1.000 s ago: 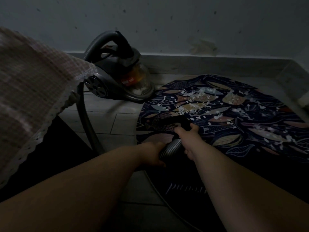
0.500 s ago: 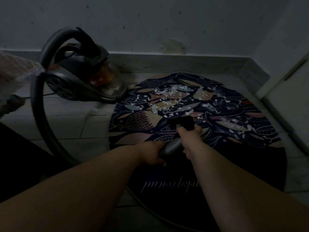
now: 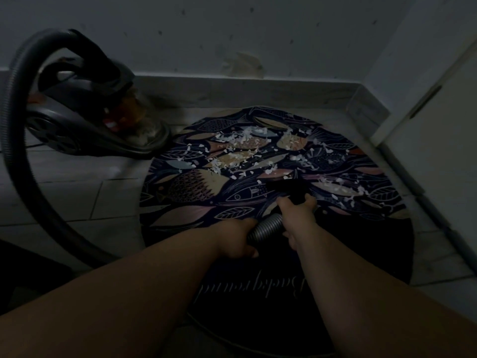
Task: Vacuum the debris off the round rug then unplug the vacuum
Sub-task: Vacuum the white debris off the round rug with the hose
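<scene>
The right hand (image 3: 296, 211) leads. Its fingers are curled around the neck of the dark nozzle (image 3: 285, 187), and the arm reaches forward over the near half of the round rug (image 3: 361, 244). Just behind it and to its left, the left hand (image 3: 238, 241) grips the ribbed hose (image 3: 265, 227), which shows as a short silver stretch between the two hands. The line from left hand through right hand to nozzle runs away from the person and slightly rightward, so a push would likely follow that axis. The debris (image 3: 240, 148), pale flakes, lies beyond the nozzle on the far half of the rug. It is thickest ahead and to the left of the right hand, with a thinner scatter ahead to its right. It is too dark to tell whether the nozzle's mouth touches the rug. The vacuum (image 3: 85, 120) stands well to the left of both hands, just off the rug's edge, and its plug is out of view. Most flakes look uncollected, so the vacuuming seems to be at an early stage.
</scene>
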The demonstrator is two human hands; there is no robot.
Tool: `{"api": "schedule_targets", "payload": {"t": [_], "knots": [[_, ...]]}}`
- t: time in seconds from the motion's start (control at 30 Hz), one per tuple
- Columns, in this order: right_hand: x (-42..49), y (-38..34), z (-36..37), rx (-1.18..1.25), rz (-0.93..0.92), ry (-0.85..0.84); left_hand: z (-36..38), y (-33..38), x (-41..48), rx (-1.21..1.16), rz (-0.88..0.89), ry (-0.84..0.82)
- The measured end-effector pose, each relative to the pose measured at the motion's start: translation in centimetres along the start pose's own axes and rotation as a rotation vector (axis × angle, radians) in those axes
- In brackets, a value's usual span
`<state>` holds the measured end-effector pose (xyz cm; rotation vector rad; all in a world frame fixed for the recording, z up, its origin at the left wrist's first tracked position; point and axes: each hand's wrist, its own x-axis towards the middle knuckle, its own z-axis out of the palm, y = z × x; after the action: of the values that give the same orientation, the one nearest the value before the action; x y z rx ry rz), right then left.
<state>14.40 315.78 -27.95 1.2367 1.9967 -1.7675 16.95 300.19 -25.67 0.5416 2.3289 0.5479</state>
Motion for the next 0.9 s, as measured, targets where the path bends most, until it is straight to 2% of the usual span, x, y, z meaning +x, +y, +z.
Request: {"api": "schedule_targets", "payload": {"t": [0.27,0.53,0.63,0.77,0.9], "knots": [[-0.3,-0.8,1.6,-0.010,0.000,-0.190,-0.8,-1.4,-1.6,-0.016,-0.028,0.066],[-0.1,0.6,2.3,0.004,-0.180,0.086,-0.4,-1.4,-0.9,-0.014,-0.032,0.059],[-0.2,-0.1,2.1,0.022,-0.063,0.010,-0.3,-1.1,-0.7,-0.035,-0.024,0.052],[0.1,-0.9,2.0,0.004,-0.019,-0.146,-0.7,-1.6,-1.0,-0.047,-0.026,0.073],[0.2,-0.6,3.5,-0.024,-0.035,-0.136,-0.9,-2.5,-1.3,-0.053,-0.041,0.067]]}}
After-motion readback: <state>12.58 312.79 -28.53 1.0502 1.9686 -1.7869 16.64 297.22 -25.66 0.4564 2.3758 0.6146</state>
